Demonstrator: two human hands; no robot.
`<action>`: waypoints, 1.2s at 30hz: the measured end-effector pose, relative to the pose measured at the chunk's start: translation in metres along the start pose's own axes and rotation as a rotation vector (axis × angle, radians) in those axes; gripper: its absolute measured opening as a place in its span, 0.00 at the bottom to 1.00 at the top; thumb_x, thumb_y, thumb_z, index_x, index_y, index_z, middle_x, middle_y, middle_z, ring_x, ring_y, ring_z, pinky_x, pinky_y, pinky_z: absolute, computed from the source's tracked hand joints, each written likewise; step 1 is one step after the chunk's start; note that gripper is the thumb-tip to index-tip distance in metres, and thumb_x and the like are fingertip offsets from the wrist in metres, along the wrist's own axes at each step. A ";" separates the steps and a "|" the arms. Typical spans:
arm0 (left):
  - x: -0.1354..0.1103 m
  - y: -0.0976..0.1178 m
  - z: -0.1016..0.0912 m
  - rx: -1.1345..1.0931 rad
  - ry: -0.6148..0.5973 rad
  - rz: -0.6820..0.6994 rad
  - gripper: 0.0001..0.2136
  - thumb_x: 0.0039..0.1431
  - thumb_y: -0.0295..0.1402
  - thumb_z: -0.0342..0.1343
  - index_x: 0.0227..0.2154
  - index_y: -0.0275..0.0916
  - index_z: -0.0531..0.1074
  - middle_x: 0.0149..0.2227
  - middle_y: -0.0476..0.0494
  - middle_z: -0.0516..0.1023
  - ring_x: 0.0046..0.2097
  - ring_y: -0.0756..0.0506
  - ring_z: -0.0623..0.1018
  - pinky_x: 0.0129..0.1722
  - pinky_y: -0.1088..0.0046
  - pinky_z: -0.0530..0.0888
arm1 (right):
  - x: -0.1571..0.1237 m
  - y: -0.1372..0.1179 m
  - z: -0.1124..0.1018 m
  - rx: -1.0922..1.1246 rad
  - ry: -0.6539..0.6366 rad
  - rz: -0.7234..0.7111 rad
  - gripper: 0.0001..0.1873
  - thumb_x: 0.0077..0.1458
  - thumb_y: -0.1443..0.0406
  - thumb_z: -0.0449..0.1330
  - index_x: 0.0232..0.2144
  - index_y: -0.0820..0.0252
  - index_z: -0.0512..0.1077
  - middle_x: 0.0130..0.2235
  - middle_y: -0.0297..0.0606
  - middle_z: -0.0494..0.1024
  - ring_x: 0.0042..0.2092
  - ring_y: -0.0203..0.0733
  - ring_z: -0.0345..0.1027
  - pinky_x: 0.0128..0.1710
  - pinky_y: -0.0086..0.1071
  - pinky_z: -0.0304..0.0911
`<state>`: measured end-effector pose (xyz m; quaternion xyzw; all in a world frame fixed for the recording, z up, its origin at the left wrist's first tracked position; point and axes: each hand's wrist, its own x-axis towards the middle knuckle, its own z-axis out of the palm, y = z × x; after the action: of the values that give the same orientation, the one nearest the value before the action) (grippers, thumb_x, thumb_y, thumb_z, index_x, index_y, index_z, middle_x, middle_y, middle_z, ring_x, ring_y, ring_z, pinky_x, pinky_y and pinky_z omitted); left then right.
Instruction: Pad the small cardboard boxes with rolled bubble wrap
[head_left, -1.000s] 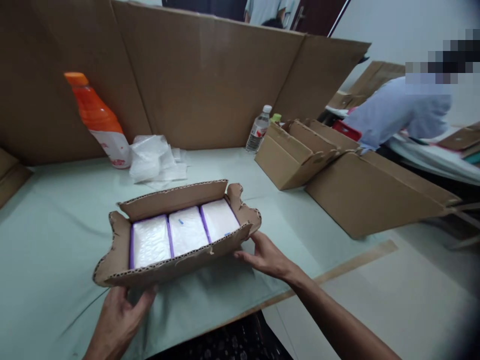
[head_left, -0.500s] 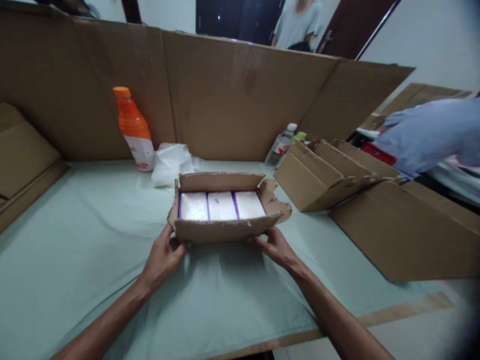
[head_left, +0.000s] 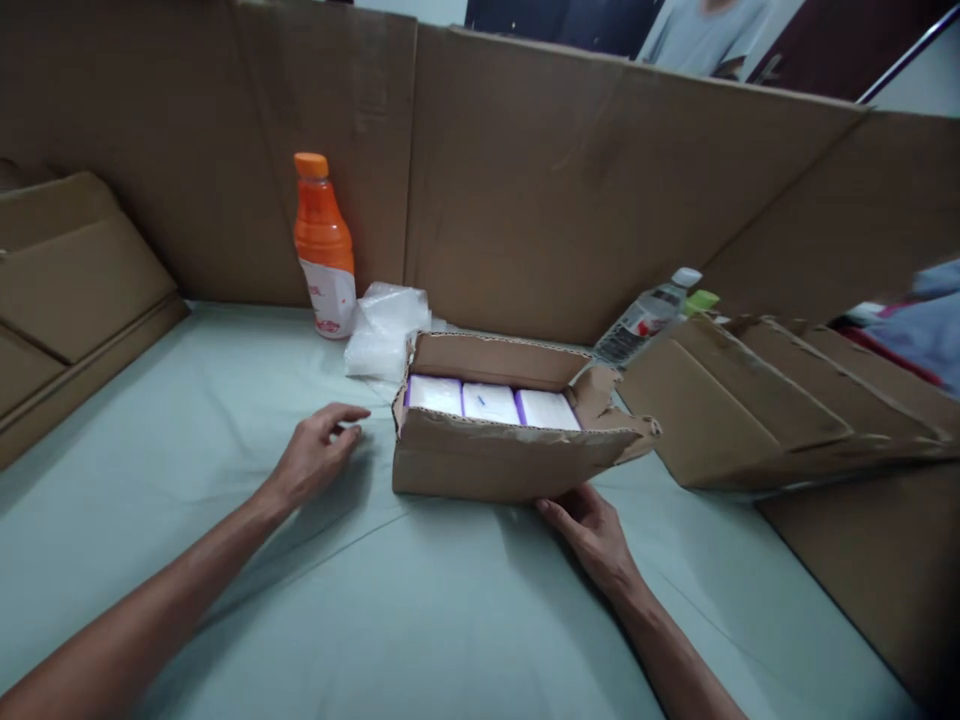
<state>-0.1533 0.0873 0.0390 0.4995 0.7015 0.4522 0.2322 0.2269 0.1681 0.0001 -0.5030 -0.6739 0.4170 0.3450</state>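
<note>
An open cardboard box [head_left: 480, 465] sits on the pale green cloth, its upper edges torn and its right flap bent outward. Inside it, three white packs [head_left: 489, 403] with purple edges stand in a row; one bears a small blue mark. My left hand [head_left: 319, 450] is apart from the box, to its left, fingers stretched and nothing in them. At the lower right edge of the box is my right hand [head_left: 589, 530], thumb at the front and fingers partly hidden beneath it, gripping that corner.
An orange bottle [head_left: 325, 245] stands at the back left beside crumpled bubble wrap [head_left: 386, 335]. A clear bottle [head_left: 645, 320] leans at the back right near more cardboard boxes [head_left: 720, 400]. Another box [head_left: 82, 270] lies left. A tall cardboard wall [head_left: 517, 180] closes the back; a person [head_left: 705, 40] stands beyond.
My left hand has let go of the box and moved away to the left. My right hand stays at the box's lower right edge. The view has turned left.
</note>
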 end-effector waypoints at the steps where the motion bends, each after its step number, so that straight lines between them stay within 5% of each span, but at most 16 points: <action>1: 0.019 0.002 -0.003 0.008 0.035 0.003 0.18 0.52 0.38 0.54 0.41 0.38 0.81 0.45 0.40 0.83 0.45 0.41 0.80 0.48 0.63 0.77 | 0.001 0.001 -0.001 -0.016 0.012 0.004 0.25 0.48 0.46 0.70 0.38 0.60 0.74 0.36 0.43 0.82 0.37 0.50 0.76 0.36 0.37 0.74; 4: 0.083 0.006 -0.003 0.019 0.137 0.009 0.18 0.51 0.33 0.54 0.44 0.36 0.81 0.50 0.39 0.80 0.52 0.41 0.78 0.55 0.63 0.73 | 0.001 0.003 -0.001 -0.058 0.045 -0.003 0.25 0.48 0.46 0.69 0.37 0.59 0.75 0.35 0.43 0.83 0.36 0.50 0.76 0.34 0.37 0.74; 7: 0.144 0.008 0.010 0.005 0.190 -0.017 0.18 0.48 0.28 0.54 0.42 0.31 0.81 0.44 0.39 0.81 0.48 0.41 0.78 0.56 0.62 0.71 | 0.000 0.003 0.000 -0.069 0.056 -0.018 0.24 0.49 0.46 0.69 0.36 0.58 0.75 0.35 0.43 0.83 0.36 0.51 0.77 0.34 0.37 0.74; 11: 0.181 0.019 0.027 -0.077 0.247 -0.028 0.17 0.49 0.27 0.53 0.40 0.27 0.80 0.34 0.42 0.81 0.40 0.44 0.78 0.48 0.65 0.73 | -0.002 0.002 0.001 -0.090 0.075 -0.025 0.22 0.49 0.47 0.69 0.35 0.58 0.75 0.33 0.43 0.83 0.35 0.51 0.77 0.34 0.37 0.74; 16: 0.139 0.022 -0.012 -0.164 0.433 0.024 0.18 0.54 0.35 0.50 0.44 0.35 0.78 0.39 0.45 0.81 0.39 0.47 0.76 0.41 0.72 0.73 | -0.001 0.003 0.001 -0.078 0.081 -0.003 0.22 0.47 0.48 0.69 0.34 0.59 0.75 0.33 0.44 0.84 0.34 0.49 0.77 0.33 0.36 0.73; 22: 0.041 -0.024 -0.085 -0.078 0.397 -0.058 0.14 0.51 0.44 0.53 0.19 0.40 0.70 0.24 0.45 0.73 0.31 0.45 0.72 0.32 0.69 0.70 | 0.002 0.002 0.003 -0.055 0.093 -0.008 0.23 0.45 0.49 0.70 0.36 0.60 0.76 0.34 0.42 0.83 0.35 0.47 0.75 0.34 0.34 0.72; 29: -0.005 -0.060 -0.067 0.085 0.233 -0.092 0.17 0.47 0.50 0.54 0.17 0.41 0.70 0.20 0.49 0.70 0.25 0.47 0.68 0.28 0.70 0.66 | 0.003 -0.003 0.006 -0.112 0.114 -0.011 0.24 0.44 0.48 0.70 0.35 0.60 0.75 0.34 0.43 0.83 0.36 0.49 0.76 0.36 0.35 0.72; 32: -0.003 -0.067 -0.069 0.206 0.298 -0.076 0.15 0.51 0.48 0.52 0.21 0.42 0.71 0.25 0.46 0.75 0.31 0.44 0.72 0.36 0.67 0.69 | 0.003 -0.005 0.008 -0.139 0.119 -0.020 0.25 0.45 0.47 0.69 0.36 0.60 0.75 0.35 0.43 0.84 0.36 0.49 0.76 0.36 0.36 0.73; 36: 0.001 -0.086 -0.097 0.398 0.409 -0.100 0.11 0.51 0.42 0.53 0.23 0.42 0.72 0.30 0.41 0.76 0.41 0.36 0.74 0.47 0.56 0.69 | 0.003 -0.007 0.010 -0.120 0.106 -0.033 0.25 0.46 0.47 0.68 0.38 0.60 0.74 0.35 0.43 0.84 0.37 0.49 0.77 0.37 0.36 0.74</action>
<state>-0.2715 0.0411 0.0113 0.3985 0.8325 0.3848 0.0053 0.2145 0.1678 0.0028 -0.5329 -0.6867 0.3429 0.3562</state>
